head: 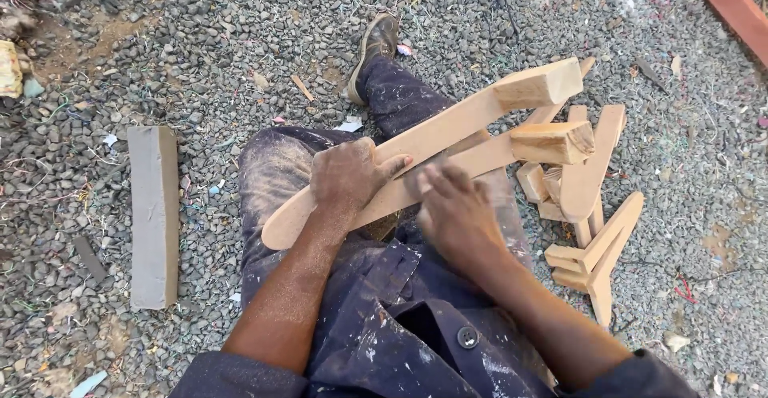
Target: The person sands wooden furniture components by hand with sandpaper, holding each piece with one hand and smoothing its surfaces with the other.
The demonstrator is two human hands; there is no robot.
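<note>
I sit on gravel with two curved wooden chair-leg pieces across my lap. My left hand grips the upper wooden piece near its narrow end and holds it against my thigh. My right hand lies blurred on the lower wooden piece, fingers pressed flat on its surface; whether something is under the palm cannot be told. Both pieces end in square blocks pointing up to the right. Sawdust covers my dark trousers.
A pile of similar curved wooden legs lies on the gravel to my right. A long grey block lies on the left. My shoe points away from me. A red-brown beam crosses the top right corner.
</note>
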